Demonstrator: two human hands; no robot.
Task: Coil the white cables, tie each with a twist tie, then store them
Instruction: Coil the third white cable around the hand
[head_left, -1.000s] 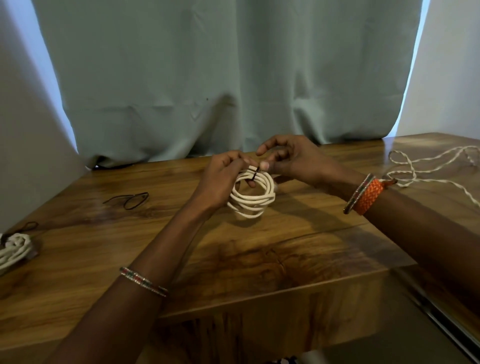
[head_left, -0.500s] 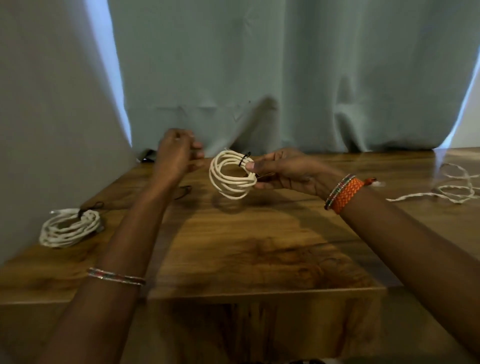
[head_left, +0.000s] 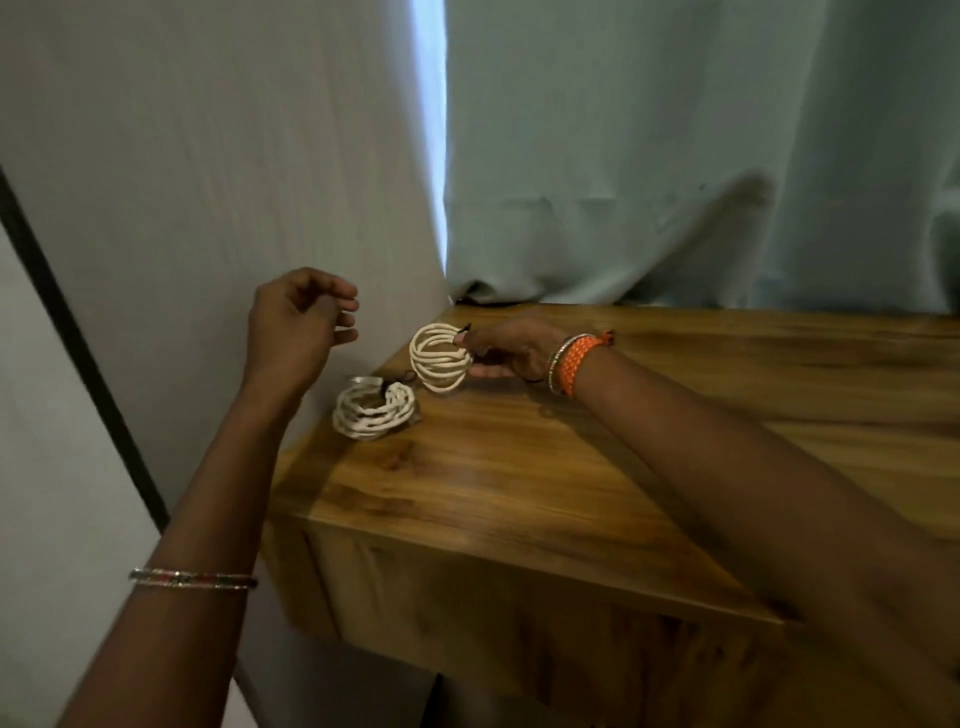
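Cable coil (head_left: 440, 358), tied and pinched in the right hand (head_left: 511, 353), hung just over the wooden table (head_left: 519, 478) beside the stored coil (head_left: 374, 410), seemingly to park them together. Left hand (head_left: 298, 322) floated empty, fingers loosely curled.

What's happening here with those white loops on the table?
A person is tidying white cables. The right hand pinches a coiled cable, already bound with a dark twist tie, and holds it just above the wooden table, close to a second tied coil lying near the table's left edge. The left hand hangs in the air with loosely curled fingers, holding nothing.
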